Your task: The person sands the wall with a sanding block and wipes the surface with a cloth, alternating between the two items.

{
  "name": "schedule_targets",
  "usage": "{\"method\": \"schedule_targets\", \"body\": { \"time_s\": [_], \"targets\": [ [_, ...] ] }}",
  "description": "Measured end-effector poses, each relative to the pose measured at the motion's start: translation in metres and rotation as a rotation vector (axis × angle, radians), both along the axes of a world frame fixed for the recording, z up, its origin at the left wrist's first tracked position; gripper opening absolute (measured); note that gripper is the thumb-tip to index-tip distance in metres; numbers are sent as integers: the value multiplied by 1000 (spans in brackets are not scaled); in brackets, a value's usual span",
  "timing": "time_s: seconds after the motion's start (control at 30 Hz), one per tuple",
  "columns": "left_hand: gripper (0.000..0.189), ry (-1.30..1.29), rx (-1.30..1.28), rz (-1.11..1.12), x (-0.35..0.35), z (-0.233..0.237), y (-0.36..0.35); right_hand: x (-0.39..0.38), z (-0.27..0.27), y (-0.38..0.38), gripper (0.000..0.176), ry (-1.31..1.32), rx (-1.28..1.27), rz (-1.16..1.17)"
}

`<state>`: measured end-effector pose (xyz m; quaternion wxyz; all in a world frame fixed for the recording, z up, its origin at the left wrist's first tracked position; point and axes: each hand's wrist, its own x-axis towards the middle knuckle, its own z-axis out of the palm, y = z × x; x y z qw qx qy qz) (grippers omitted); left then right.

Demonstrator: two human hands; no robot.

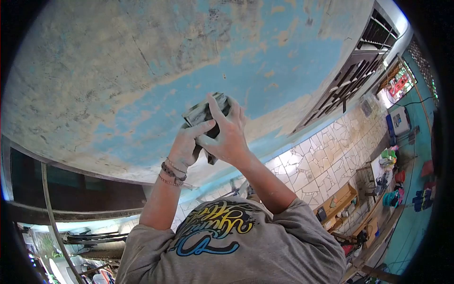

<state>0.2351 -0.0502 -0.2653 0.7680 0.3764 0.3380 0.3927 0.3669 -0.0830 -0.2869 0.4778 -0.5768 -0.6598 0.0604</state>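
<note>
1. Here, the left hand (pixel 187 144) and the right hand (pixel 228 135) are both raised overhead and closed around one dusty grey rectangular block (pixel 202 112). Neither hand is free.
2. The left hand grips the block's lower near edge, with the thumb laid across its side. The right hand covers the far end with its fingers spread, one finger running up along the block's face.
3. The block sits between the two palms. It lies against, or just short of, the worn pale-blue painted surface (pixel 142 71) directly above the hands; actual contact cannot be told from this view.
4. Around the hands, that painted surface shows broad patches rubbed down to buff and grey.
5. Cord and bead bracelets (pixel 172 173) circle the left wrist, just below the hand.
6. Well below both hands lies the grey T-shirt with a yellow and blue printed motif (pixel 227 236).
7. Far off to the right of the hands are a dark barred window grille (pixel 350 80) and a wall of cream crazy-paved stone tiles (pixel 321 161).
8. Hazards, as a judgement:
   - The grip is overhead and both hands are coated in dust, so the block may slip from the palms and drop toward the face.
   - Loosened paint dust would fall straight down into the eyes.
   - Uneven pressure from the spread right fingers could tilt the block, so that an edge digs into the coating.
</note>
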Motion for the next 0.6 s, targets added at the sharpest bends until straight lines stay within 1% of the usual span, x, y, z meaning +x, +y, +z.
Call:
{"method": "schedule_targets", "body": {
  "time_s": [0.03, 0.07, 0.13, 0.17, 0.2, 0.23, 0.3, 0.33, 0.4, 0.47, 0.5, 0.53, 0.57, 0.6],
  "targets": [
    [45, -21, -8, -5, -1, 1, 2, 2, 1, 1, 94, -10, -34, 17],
    [45, 39, -18, 22, -2, 0, 2, 7, 0, 1, 90, 100, -33, 125],
    [45, 15, -63, 67, -12, -8, 5, 24, -8, -3, 80, 326, -31, 337],
    [46, 1, -74, 84, -16, -11, 9, 38, -13, -3, 79, 534, -97, 406],
    [46, -98, -77, 112, -19, -12, 6, 53, -20, -2, 78, 738, -154, 474],
    [46, -166, -78, 93, -20, -8, 4, 63, -29, 1, 76, 940, -209, 543],
    [45, -299, -98, 52, -23, -1, -2, 62, -66, 4, 71, 967, -275, 393],
    [46, -295, -116, 16, -28, -8, 1, 53, -74, -5, 64, 1141, -483, 524],
    [47, -280, -157, -48, -35, -23, 15, 36, -111, -14, 49, 969, -725, 626],
    [50, 31, 18, -45, -23, -7, 18, 39, -115, -9, 38, 778, -677, 464],
    [51, 188, 95, -35, -21, 0, 18, 44, -117, -12, 36, 923, -619, 349],
    [54, 176, 95, -150, -24, 5, 21, 48, -115, -17, 35, 1068, -571, 233],
    [55, 294, 155, -206, -24, 9, 21, 63, -118, -17, 37, 1350, -610, 187],
    [55, 412, 208, -263, -25, 10, 20, 77, -121, -17, 30, 1310, -554, 160]
  ]
}}
